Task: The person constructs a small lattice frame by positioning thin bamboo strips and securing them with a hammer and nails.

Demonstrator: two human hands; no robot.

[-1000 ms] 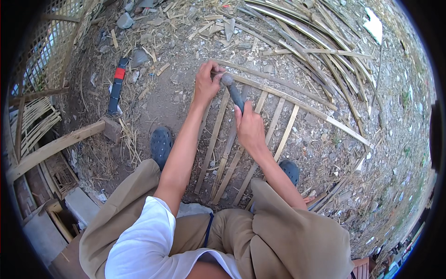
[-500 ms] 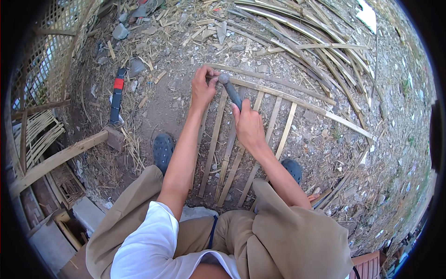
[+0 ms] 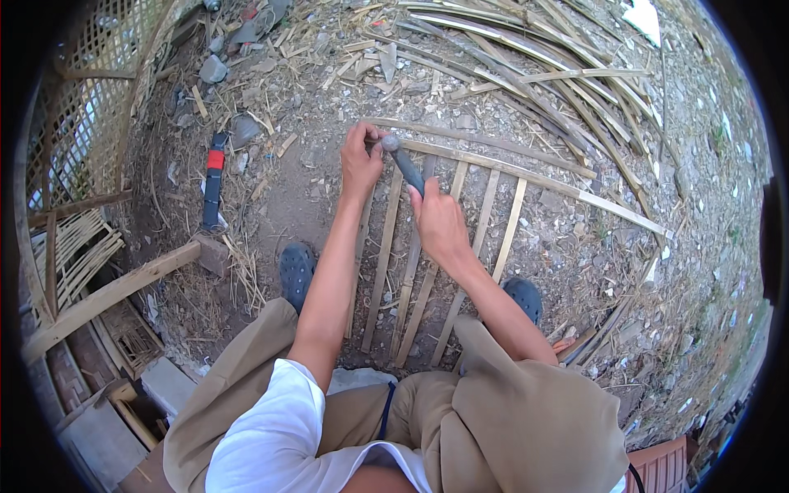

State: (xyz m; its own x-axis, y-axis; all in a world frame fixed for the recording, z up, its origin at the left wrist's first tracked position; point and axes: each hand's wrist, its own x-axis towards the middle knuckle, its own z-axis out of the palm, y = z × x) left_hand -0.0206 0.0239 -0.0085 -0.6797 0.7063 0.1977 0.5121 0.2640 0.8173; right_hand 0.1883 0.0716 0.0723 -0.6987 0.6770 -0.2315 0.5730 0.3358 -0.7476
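Hammer, long axis eleven-to-five o'clock, clamped in right hand; head just beside left hand, fingers bunched at long wooden strip's ten-o'clock end, grip unclear. Strip runs ten-to-four.

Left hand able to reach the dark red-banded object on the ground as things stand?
Probably, perhaps with a lean: only littered ground shows between the left hand and red-banded object, though that hand is occupied beside the hammer.

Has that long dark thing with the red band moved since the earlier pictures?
No, neither way: the long dark thing lies just beyond the rough block at the end of the wooden beam, as before; the view shifted.
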